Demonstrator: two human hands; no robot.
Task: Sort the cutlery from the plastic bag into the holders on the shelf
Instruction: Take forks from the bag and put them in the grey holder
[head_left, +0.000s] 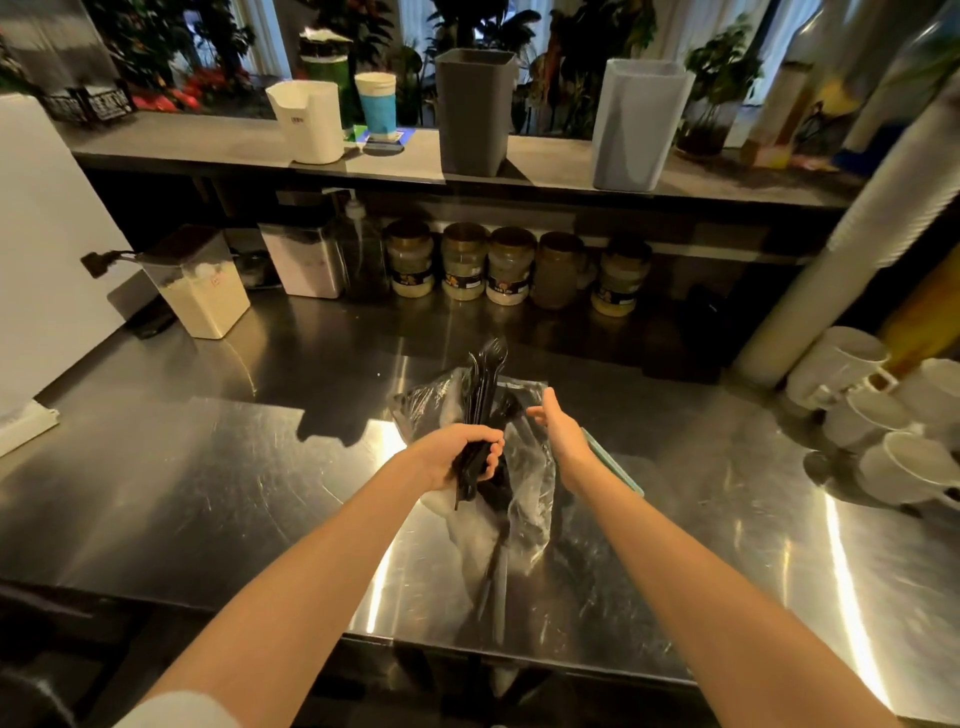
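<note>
Left hand (457, 454) has its fingers wrapped round a bunch of black cutlery (483, 395) over the plastic bag (524, 488) on the steel surface (208, 467); right hand (558, 426) hovers beside it, fingers relaxed and empty.

Two arms and two hands of a person standing at a counter. The left hand (457, 457) and the right hand (558, 431) are both bare. The left forearm (311, 561) is uncovered from the wrist to past the elbow, where it meets a white sleeve (176, 709). Only a small rounded piece of that plain, pale cloth shows, at the lower edge. The right forearm (701, 571) is uncovered along all its visible length. Both forearms are slim and smooth.
</note>
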